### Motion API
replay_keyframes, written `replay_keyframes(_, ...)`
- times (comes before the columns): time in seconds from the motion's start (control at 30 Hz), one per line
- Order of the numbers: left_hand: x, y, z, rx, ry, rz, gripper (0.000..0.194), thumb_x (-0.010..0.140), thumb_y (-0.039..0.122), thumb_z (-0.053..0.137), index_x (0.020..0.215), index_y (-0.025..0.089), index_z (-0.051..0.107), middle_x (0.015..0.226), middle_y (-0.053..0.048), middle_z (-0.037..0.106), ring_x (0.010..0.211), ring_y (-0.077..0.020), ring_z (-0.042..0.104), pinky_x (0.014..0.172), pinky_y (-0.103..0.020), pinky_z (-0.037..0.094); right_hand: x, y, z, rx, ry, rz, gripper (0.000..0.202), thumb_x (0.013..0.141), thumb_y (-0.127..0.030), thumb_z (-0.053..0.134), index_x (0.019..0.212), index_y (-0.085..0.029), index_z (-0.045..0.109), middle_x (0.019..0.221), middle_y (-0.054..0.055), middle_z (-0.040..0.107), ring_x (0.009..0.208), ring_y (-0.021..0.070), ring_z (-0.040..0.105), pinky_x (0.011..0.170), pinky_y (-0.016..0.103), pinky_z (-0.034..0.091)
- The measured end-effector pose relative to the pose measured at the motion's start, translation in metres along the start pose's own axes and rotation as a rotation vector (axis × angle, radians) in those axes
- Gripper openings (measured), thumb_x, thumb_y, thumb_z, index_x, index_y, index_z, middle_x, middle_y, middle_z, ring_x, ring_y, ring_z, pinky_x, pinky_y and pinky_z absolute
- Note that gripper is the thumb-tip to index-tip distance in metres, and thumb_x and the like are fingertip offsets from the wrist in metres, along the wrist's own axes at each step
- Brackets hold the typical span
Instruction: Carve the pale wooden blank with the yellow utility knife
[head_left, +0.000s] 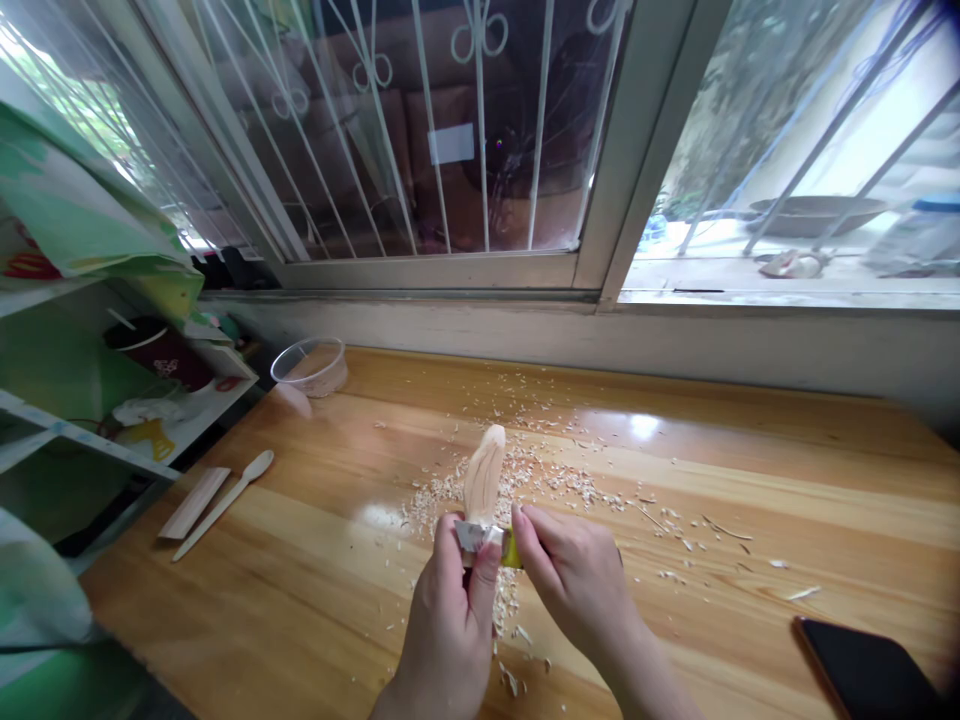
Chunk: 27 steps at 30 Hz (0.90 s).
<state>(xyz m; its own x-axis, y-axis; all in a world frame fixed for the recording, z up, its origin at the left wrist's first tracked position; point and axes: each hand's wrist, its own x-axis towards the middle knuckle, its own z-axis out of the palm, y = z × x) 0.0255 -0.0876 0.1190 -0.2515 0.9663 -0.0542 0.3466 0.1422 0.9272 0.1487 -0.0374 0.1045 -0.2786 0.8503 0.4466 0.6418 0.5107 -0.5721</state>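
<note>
In the head view my left hand (450, 620) is closed around the lower end of a pale carved wooden piece (485, 475), its rounded tip pointing away from me. My right hand (574, 565) grips the yellow handle of a carving knife (512, 550). The knife's flat blade (471, 537) lies across the wood, and my left thumb presses near it. Whitish wrapping seems to cover that thumb's tip. Wood shavings (540, 475) are scattered on the table beyond and below my hands. The wood's lower end is hidden in my left hand.
To the left lie a wooden spoon (225, 505) and a flat wood strip (195, 503). A clear plastic tub (310, 370) stands at the table's back left corner. A phone (862, 668) rests at the front right. Shelves (217, 400) adjoin the left edge; a barred window (450, 150) rises behind.
</note>
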Motion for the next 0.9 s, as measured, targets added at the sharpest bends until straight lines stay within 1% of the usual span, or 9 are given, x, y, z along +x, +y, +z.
replay_keyframes(0.13,-0.0024,0.0000,0.0025,-0.041,-0.043,-0.024,0.031,0.090,0.047,0.036,0.103,0.020,0.044,0.066,0.003,0.053,0.047,-0.0133,0.054,0.049,-0.026,0.045,-0.0011,0.0036,-0.0027,0.065,-0.114,0.037,0.042,0.095,-0.034,0.033,0.056,-0.020,0.038,0.046,-0.006,0.041,0.040,0.0061,0.035,0.046,0.022,0.021)
replay_keyframes(0.23,-0.0038,0.0011,0.0033,-0.054,-0.055,-0.041,0.033,0.090,0.046,0.036,0.106,0.019,0.043,0.068,0.002,0.056,0.048,-0.0133,0.055,0.049,-0.026,0.045,-0.0022,0.0048,-0.0036,0.052,-0.140,0.041,0.042,0.095,-0.035,0.033,0.057,-0.020,0.039,0.046,-0.006,0.042,0.040,0.0059,0.036,0.046,0.022,0.021)
replay_keyframes(0.3,-0.0041,0.0016,0.0034,-0.061,-0.041,-0.045,0.031,0.090,0.045,0.036,0.106,0.019,0.043,0.069,0.001,0.057,0.046,-0.0127,0.054,0.048,-0.026,0.046,-0.0025,0.0041,-0.0031,0.033,-0.123,0.029,0.042,0.095,-0.034,0.033,0.056,-0.020,0.039,0.046,-0.006,0.042,0.040,0.0061,0.036,0.046,0.022,0.021)
replay_keyframes(0.37,-0.0041,0.0016,0.0033,-0.056,-0.013,-0.042,0.030,0.090,0.045,0.036,0.104,0.020,0.044,0.068,0.002,0.058,0.044,-0.0120,0.053,0.046,-0.025,0.044,-0.0023,0.0023,-0.0018,0.006,-0.078,0.012,0.042,0.095,-0.033,0.033,0.055,-0.020,0.039,0.045,-0.006,0.042,0.040,0.0065,0.035,0.047,0.023,0.021)
replay_keyframes(0.5,-0.0026,-0.0001,0.0025,-0.028,0.030,-0.030,0.029,0.090,0.047,0.036,0.094,0.020,0.046,0.059,0.004,0.054,0.039,-0.0115,0.049,0.043,-0.024,0.040,-0.0010,-0.0017,0.0024,-0.029,0.017,-0.012,0.042,0.095,-0.032,0.032,0.055,-0.020,0.040,0.045,-0.005,0.041,0.040,0.0069,0.035,0.047,0.023,0.022)
replay_keyframes(0.6,-0.0008,-0.0027,0.0021,-0.002,0.056,-0.024,0.030,0.089,0.048,0.038,0.094,0.020,0.046,0.053,0.005,0.051,0.038,-0.0125,0.048,0.041,-0.024,0.038,-0.0006,-0.0019,0.0051,-0.033,0.039,-0.013,0.042,0.095,-0.031,0.032,0.055,-0.020,0.040,0.045,-0.005,0.041,0.041,0.0070,0.036,0.047,0.023,0.023)
replay_keyframes(0.67,-0.0001,-0.0040,0.0024,0.009,0.061,-0.016,0.031,0.088,0.049,0.040,0.096,0.020,0.046,0.052,0.006,0.049,0.038,-0.0134,0.048,0.042,-0.025,0.038,-0.0010,-0.0006,0.0053,-0.030,0.030,-0.007,0.042,0.095,-0.032,0.032,0.056,-0.020,0.040,0.046,-0.005,0.041,0.041,0.0071,0.036,0.047,0.023,0.023)
replay_keyframes(0.77,-0.0011,-0.0039,0.0038,-0.021,0.023,-0.031,0.031,0.088,0.049,0.039,0.098,0.021,0.044,0.060,0.004,0.054,0.042,-0.0136,0.053,0.045,-0.026,0.042,-0.0016,0.0017,0.0025,-0.003,-0.021,-0.004,0.042,0.095,-0.032,0.032,0.056,-0.020,0.039,0.046,-0.005,0.041,0.041,0.0069,0.035,0.046,0.023,0.022)
replay_keyframes(0.9,-0.0039,-0.0015,0.0048,-0.060,0.000,-0.060,0.036,0.088,0.048,0.038,0.109,0.020,0.041,0.076,-0.001,0.063,0.048,-0.0144,0.060,0.051,-0.028,0.047,-0.0014,0.0028,-0.0027,0.020,-0.095,-0.002,0.042,0.095,-0.033,0.033,0.056,-0.020,0.040,0.046,-0.006,0.043,0.041,0.0063,0.037,0.046,0.022,0.021)
